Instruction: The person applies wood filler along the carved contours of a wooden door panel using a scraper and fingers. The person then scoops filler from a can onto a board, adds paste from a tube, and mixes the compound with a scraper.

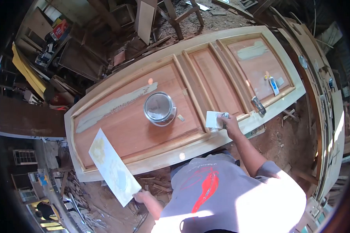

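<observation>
A large wooden panelled door (pixel 124 134) lies flat in front of me. My left hand (pixel 142 195) grips the lower corner of a white board (pixel 114 171), which carries smears of yellowish and grey paste and overhangs the door's near edge. In my right hand (pixel 230 125) is a pale flat putty spreader (pixel 212 119), held over the near rail of the door. A clear jar (pixel 159 108) stands on the large left panel. Behind it runs a long pale putty patch (pixel 114 107); another putty patch (pixel 252 50) marks the far right panel.
A blue-and-white tube (pixel 274 86) and a dark-stained block-like piece (pixel 258 106) lie at the door's right end. Wooden boards (pixel 330 116) lean along the right side. Scrap wood and furniture parts (pixel 144 23) clutter the far side. Offcuts litter the floor at lower left.
</observation>
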Available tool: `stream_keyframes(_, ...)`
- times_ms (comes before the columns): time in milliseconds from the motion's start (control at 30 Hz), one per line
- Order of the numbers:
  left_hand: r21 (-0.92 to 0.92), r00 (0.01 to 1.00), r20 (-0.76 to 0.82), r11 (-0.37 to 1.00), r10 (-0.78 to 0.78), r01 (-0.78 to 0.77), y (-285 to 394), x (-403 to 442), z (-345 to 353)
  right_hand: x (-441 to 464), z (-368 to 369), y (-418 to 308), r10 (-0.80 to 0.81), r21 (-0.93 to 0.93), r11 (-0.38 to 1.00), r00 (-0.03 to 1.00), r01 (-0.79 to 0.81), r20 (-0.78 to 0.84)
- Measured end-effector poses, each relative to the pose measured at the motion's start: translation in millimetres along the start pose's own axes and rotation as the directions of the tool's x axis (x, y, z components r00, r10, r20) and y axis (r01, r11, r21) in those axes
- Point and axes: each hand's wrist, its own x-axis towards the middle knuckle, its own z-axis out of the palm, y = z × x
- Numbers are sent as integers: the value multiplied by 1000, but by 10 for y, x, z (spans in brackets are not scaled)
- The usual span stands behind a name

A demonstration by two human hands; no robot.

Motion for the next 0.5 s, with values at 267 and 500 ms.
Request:
stream_keyframes(267,-199,548,831,870,-94,451,-62,-721,1816,54,-697,-103,-47,-10,999,998,47,-43)
stream_keyframes(500,310,-32,949,945,-315,-105,755,-2889,2331,-396,-1266,-8,-85,189,972,958,140,-273)
